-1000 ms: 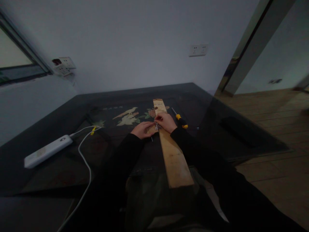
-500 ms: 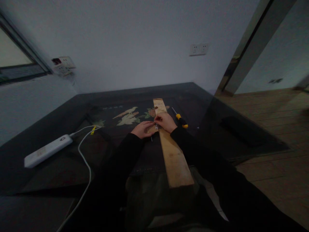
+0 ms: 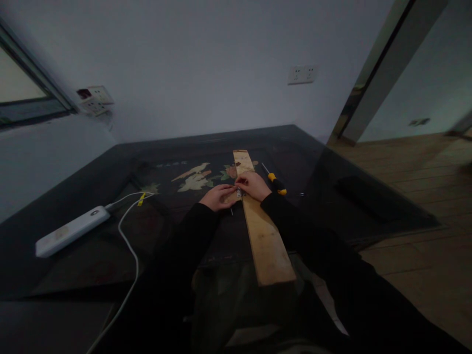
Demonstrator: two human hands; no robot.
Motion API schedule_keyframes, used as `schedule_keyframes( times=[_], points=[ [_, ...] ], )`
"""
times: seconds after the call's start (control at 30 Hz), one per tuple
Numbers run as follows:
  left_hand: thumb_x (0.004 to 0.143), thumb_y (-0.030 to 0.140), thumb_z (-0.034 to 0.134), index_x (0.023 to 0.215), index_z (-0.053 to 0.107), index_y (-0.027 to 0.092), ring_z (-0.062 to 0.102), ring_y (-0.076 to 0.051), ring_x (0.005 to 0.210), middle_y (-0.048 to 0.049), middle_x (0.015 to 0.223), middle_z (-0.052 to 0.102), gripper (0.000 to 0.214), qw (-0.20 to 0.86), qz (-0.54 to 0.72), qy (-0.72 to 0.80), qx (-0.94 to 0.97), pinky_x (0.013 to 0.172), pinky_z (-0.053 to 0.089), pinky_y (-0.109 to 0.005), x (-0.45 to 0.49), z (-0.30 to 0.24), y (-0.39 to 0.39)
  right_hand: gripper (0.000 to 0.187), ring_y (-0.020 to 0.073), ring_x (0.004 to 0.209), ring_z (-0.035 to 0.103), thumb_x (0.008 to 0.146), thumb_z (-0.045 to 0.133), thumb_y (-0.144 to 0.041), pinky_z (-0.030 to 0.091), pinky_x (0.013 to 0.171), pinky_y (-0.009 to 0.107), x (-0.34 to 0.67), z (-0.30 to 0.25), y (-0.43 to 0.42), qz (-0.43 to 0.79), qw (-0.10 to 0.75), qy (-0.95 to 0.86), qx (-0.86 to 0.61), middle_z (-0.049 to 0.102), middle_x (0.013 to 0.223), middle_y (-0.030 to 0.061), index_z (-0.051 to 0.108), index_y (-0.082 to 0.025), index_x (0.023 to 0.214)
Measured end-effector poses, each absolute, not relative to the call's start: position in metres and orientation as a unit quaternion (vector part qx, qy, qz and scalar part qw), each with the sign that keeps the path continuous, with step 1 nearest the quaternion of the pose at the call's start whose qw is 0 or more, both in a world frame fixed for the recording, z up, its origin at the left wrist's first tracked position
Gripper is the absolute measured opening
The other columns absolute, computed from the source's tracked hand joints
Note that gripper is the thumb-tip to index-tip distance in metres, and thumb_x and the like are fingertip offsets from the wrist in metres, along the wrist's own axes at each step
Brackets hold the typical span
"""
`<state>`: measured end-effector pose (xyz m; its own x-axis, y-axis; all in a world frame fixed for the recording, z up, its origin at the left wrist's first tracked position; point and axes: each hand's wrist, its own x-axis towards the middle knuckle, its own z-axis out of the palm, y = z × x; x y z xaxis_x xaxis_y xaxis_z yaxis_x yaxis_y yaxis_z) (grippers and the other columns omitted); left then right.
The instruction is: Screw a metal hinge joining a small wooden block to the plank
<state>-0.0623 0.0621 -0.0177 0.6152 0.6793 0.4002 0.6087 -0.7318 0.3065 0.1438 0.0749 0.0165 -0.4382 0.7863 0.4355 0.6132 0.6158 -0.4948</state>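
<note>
A long pale wooden plank (image 3: 264, 236) lies lengthwise on the dark glass-topped table (image 3: 110, 236). My left hand (image 3: 218, 196) rests against the plank's left edge, fingers pinched. My right hand (image 3: 253, 186) sits on top of the plank, fingers curled. Both hands meet at a small metal part (image 3: 239, 192) on the plank; its exact shape is too small to make out. A small screw or nail (image 3: 231, 212) lies just left of the plank below my left hand.
A yellow-and-black screwdriver (image 3: 275, 180) lies right of the plank. A white power strip (image 3: 68, 231) with a white cable (image 3: 129, 246) lies at the left. Wall sockets (image 3: 303, 74) sit on the back wall. Wooden floor (image 3: 424, 206) lies to the right.
</note>
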Motion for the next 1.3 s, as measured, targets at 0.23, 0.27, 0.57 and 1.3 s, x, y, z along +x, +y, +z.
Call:
schedule_keyframes(
  times=[0.23,0.27,0.57,1.3],
  points=[
    [0.075,0.038,0.064,0.119,0.062,0.017,0.058,-0.025,0.111,-0.0132,0.121,0.06,0.049,0.072,0.246,0.363,0.896,0.098,0.046,-0.042,-0.062,-0.018,0.063,0.015,0.0133,0.078,0.059,0.082,0.058,-0.028,0.041,0.073,0.024,0.143,0.02,0.072,0.14,0.316,-0.838,-0.421,0.068,0.084,0.0032,0.068,-0.018,0.085],
    [0.075,0.038,0.064,0.119,0.062,0.018,0.058,-0.025,0.111,-0.0128,0.121,0.06,0.048,0.071,0.247,0.365,0.895,0.098,0.046,-0.042,-0.062,-0.018,0.063,0.015,0.0134,0.079,0.059,0.082,0.058,-0.028,0.041,0.074,0.025,0.143,0.022,0.072,0.14,0.317,-0.838,-0.421,0.068,0.086,0.0034,0.068,-0.018,0.086],
    [0.075,0.037,0.063,0.12,0.062,0.017,0.058,-0.025,0.111,-0.0124,0.121,0.061,0.049,0.083,0.247,0.348,0.9,0.098,0.046,-0.041,-0.062,-0.015,0.061,0.023,0.0241,0.097,0.052,0.083,0.056,-0.03,0.04,0.083,0.034,0.202,0.036,0.069,-0.011,0.284,-0.755,-0.592,0.062,0.1,0.0116,0.065,-0.018,0.099],
    [0.076,0.038,0.063,0.119,0.062,0.02,0.058,-0.025,0.11,-0.0108,0.12,0.061,0.047,0.085,0.246,0.348,0.901,0.098,0.047,-0.039,-0.061,-0.014,0.061,0.049,0.0331,0.099,0.061,0.088,0.04,-0.025,0.046,0.08,0.042,0.233,0.026,0.048,0.052,0.17,-0.702,-0.69,0.057,0.114,0.0183,0.039,-0.02,0.137]
  ],
)
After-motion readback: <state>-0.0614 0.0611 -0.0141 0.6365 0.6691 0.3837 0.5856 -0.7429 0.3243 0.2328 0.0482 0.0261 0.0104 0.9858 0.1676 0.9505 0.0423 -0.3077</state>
